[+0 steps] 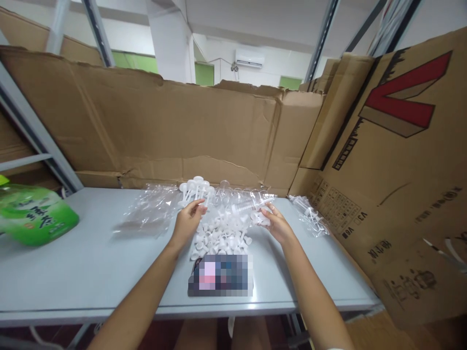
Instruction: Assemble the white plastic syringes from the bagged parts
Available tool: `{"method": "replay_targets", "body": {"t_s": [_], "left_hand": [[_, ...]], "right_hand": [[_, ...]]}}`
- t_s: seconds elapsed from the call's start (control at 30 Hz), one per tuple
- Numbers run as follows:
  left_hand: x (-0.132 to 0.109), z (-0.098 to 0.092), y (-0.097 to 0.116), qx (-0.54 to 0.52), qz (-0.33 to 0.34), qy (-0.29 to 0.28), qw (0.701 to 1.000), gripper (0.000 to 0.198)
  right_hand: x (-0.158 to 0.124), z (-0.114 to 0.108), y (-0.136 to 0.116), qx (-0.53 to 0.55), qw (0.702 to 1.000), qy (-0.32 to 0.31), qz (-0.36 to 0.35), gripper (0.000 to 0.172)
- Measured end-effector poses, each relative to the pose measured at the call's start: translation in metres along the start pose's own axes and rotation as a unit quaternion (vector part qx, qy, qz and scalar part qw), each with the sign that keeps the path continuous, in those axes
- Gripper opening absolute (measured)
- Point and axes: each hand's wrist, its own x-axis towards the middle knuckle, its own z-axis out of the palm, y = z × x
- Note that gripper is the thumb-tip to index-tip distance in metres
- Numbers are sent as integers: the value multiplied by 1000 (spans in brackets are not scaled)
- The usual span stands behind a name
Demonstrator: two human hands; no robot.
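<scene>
Small white plastic caps lie in a heap at the middle of the grey table. My left hand is at the heap's upper left, fingers and thumb brought close together near white plunger-like pieces; what they pinch, if anything, is too small to make out. To the right of the heap, my right hand holds several small white pieces in its curled fingers. A clear syringe-like tube extends beside its fingertips. Clear plastic barrels lie behind the heap, between my hands.
A phone with a blurred screen lies near the table's front edge. Clear bags spread at left; packed pieces lie at right. A green bottle stands far left. Cardboard walls the back and right.
</scene>
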Motion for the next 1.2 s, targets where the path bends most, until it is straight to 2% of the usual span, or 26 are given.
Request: {"method": "replay_targets", "body": {"t_s": [0.1,0.27,0.4,0.53,0.63,0.87,1.07,1.2], "left_hand": [[2,-2,0,-51,-47,-51,996,46],[-1,-4,9,-144,-67,-126,979,28],[-3,-10,19,-176,-61,-141,972,20],[-5,-16,28,-287,-105,-230,924,15],[-6,-19,31,-321,-120,-279,897,11],[-6,-22,33,-314,-107,-268,904,8],[-1,-21,25,-274,-102,-221,930,27],[1,-20,18,-244,-128,-234,932,30]], "right_hand": [[0,0,0,-8,1000,0,3,39],[-1,0,0,-9,1000,-6,2,40],[-3,1,-2,-20,1000,-8,11,39],[-5,4,-3,-35,999,-15,19,35],[-5,4,-3,-40,999,-21,19,36],[-4,2,-3,-48,998,-35,5,33],[-3,0,-6,-47,999,-26,-3,33],[-4,-2,-7,-51,998,-33,1,34]]}}
